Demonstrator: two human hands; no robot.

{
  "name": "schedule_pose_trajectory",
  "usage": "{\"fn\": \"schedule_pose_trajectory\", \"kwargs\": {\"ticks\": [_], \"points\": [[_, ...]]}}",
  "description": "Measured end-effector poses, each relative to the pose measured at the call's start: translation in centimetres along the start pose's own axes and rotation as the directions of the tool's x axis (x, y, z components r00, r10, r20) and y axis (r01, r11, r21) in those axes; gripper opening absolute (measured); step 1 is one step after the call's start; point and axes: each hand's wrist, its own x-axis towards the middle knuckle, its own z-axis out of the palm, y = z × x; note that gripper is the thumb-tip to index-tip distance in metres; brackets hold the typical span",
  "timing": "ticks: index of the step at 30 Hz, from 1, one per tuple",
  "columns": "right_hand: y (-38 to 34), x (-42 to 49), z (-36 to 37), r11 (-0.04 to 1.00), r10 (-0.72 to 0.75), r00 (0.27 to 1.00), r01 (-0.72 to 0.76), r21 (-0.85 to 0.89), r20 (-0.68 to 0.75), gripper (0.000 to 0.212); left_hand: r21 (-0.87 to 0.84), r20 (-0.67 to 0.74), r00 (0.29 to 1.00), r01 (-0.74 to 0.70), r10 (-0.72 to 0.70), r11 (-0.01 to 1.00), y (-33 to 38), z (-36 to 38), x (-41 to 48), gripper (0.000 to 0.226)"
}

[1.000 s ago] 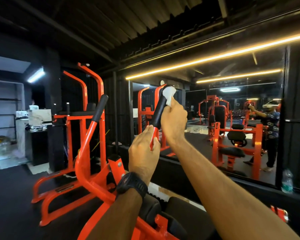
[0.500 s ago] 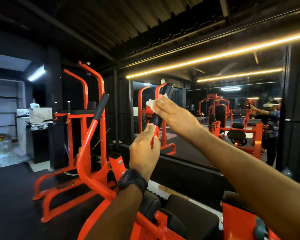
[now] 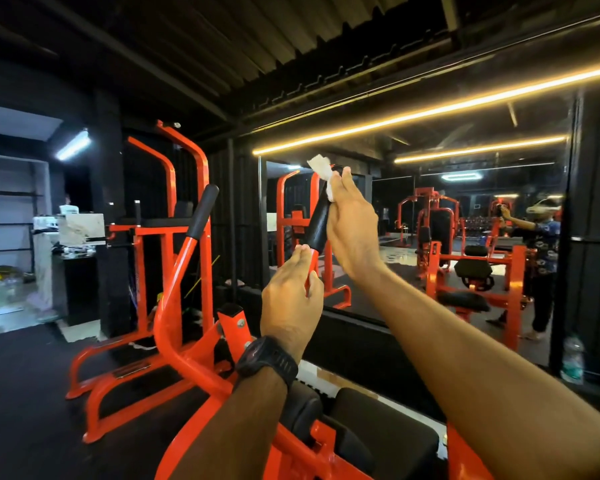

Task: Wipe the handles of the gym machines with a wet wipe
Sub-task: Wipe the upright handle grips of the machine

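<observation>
A black foam handle (image 3: pixel 317 223) tops an orange lever of the gym machine, right in front of me. My left hand (image 3: pixel 288 299), with a black watch on its wrist, grips the orange bar just below the foam. My right hand (image 3: pixel 352 226) holds a white wet wipe (image 3: pixel 323 171) against the upper end of that handle, fingers pointing up along it. Part of the wipe sticks out above the fingertips. A second black handle (image 3: pixel 201 211) stands untouched on the machine's left lever.
The machine's black seat pads (image 3: pixel 378 431) lie below my arms. A wall mirror (image 3: pixel 430 299) ahead reflects orange machines and a person. A water bottle (image 3: pixel 573 362) stands at the right. Another orange frame (image 3: pixel 184 161) and a counter (image 3: pixel 66 237) are at the left.
My right hand has slid the wipe from the handle's middle back up to its top end, the fingers now straighter. My left hand has kept its grip on the bar.
</observation>
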Motion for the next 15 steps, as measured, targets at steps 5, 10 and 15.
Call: {"fn": "schedule_pose_trajectory", "kwargs": {"ticks": [5,10,15], "points": [[-0.8,-0.4,1.0,0.981,0.113,0.985,-0.09,0.17,-0.131,0.035,0.033,0.159,0.986,-0.05,0.044,0.998,0.1,-0.7,-0.5,0.056],[-1.2,-0.6,1.2,0.923,0.303,0.927,-0.229,0.308,-0.221,0.022,0.037,0.22,0.974,-0.064,0.054,0.997,0.2,-1.1,-0.6,0.059],[-1.3,0.1,0.8,0.825,0.456,0.874,-0.344,0.448,-0.167,0.028,0.03,0.269,0.962,-0.048,0.038,0.998,0.0,-1.2,-0.7,0.066]]}}
